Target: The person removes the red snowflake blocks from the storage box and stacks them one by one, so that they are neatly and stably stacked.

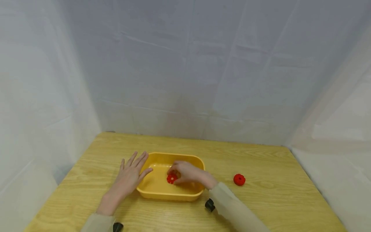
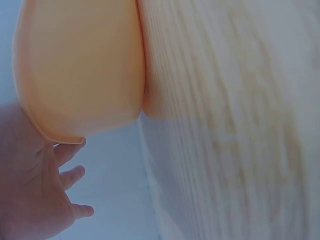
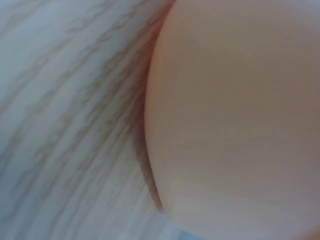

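Note:
A yellow tub (image 1: 162,194) sits on the wooden table near its front. My right hand (image 1: 185,172) reaches into the tub and pinches a red gear-shaped piece (image 1: 171,178) just above its floor. My left hand (image 1: 131,174) lies flat with straight fingers against the tub's left rim. A second red round piece (image 1: 239,179) rests on the table to the right of the tub. The left wrist view shows the tub's outer wall (image 2: 80,70) and my left hand (image 2: 35,195) beside it. In the right wrist view only the tub's wall (image 3: 235,120) and table grain appear, blurred.
The wooden table (image 1: 275,199) is enclosed by white fabric walls at the back and both sides. Black wrist-camera mounts (image 1: 209,205) show at my sleeves. Bare tabletop lies right of the second red piece and behind the tub.

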